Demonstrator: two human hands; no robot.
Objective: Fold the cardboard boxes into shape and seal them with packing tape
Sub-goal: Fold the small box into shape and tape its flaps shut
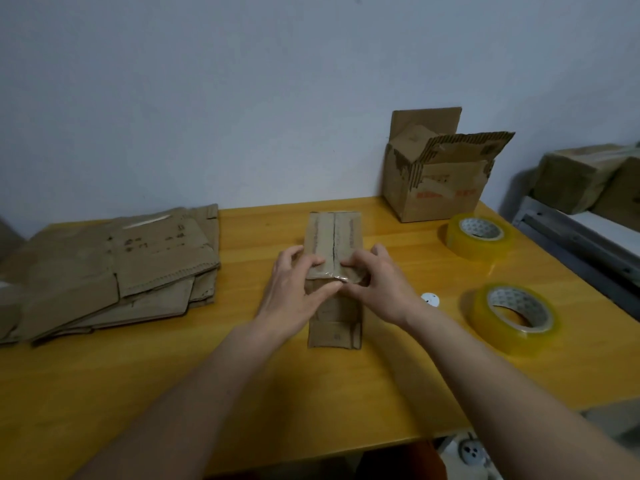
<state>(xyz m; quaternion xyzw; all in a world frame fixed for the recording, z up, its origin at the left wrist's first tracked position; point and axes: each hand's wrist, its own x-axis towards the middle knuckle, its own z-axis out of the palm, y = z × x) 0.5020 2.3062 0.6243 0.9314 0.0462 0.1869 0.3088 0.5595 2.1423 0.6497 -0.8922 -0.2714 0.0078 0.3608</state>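
Now both hands press tape onto a small box.
Left hand [294, 289] and right hand [377, 285] pinch the tape strip [341, 273] across the box [334, 237]; tape rolls [479, 235] lie right of the right hand.

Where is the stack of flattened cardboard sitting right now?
The stack of flattened cardboard lies at the left end of the yellow table, near the wall, left of the small box under both hands.

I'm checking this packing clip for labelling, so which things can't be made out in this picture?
- Head view: the small box near edge, whether taped, is hidden under the left hand and right hand.
- Red print on the open box is too blurred to read.
- The flat cardboard stack is cut off by the left edge.
- The small white disc is too small to identify.
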